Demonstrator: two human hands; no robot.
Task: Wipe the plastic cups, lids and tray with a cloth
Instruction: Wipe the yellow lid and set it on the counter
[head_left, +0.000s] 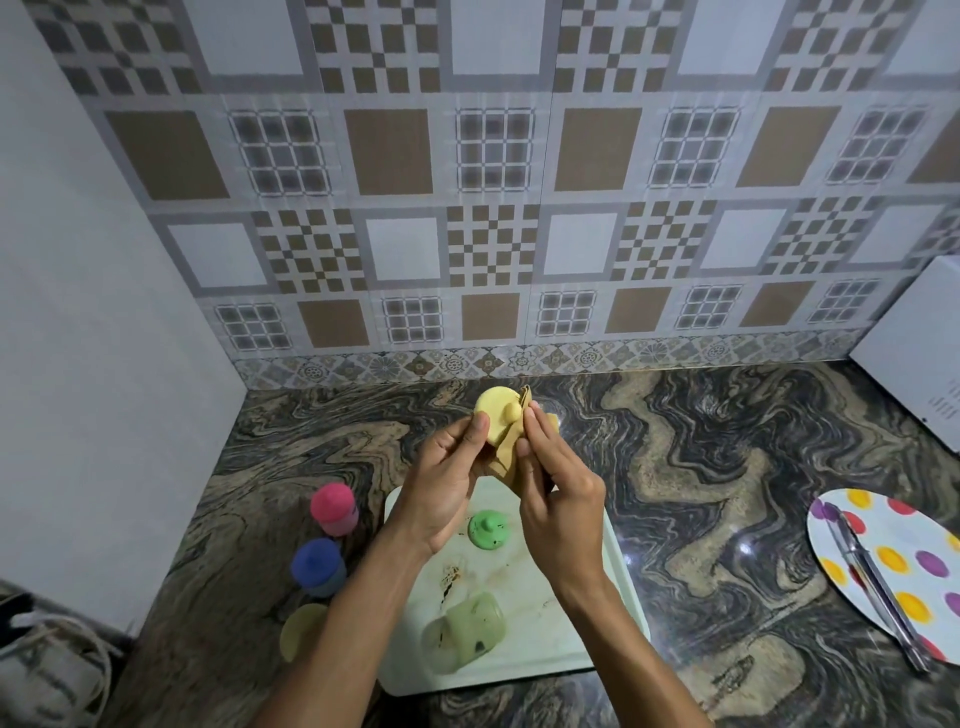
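Observation:
My left hand (447, 478) holds a yellow lid (496, 413) with a small knob, raised above the counter. My right hand (553, 483) pinches a tan cloth (506, 457) against the lid's right edge. Below them lies a pale, stained tray (571, 639); on it sit a green lid (488, 530) and a green translucent cup (465, 631) lying on its side, both dirty. Left of the tray stand a cup with a pink lid (334, 508), a cup with a blue lid (317, 566) and a yellowish cup (301, 629) without a lid, partly hidden by my left forearm.
The dark swirled stone counter (701, 467) ends at a tiled wall behind and a plain wall at the left. A dotted plate (893, 561) with metal tongs (878, 582) lies at the right. A white appliance (919, 353) stands far right. Cords lie at the lower left.

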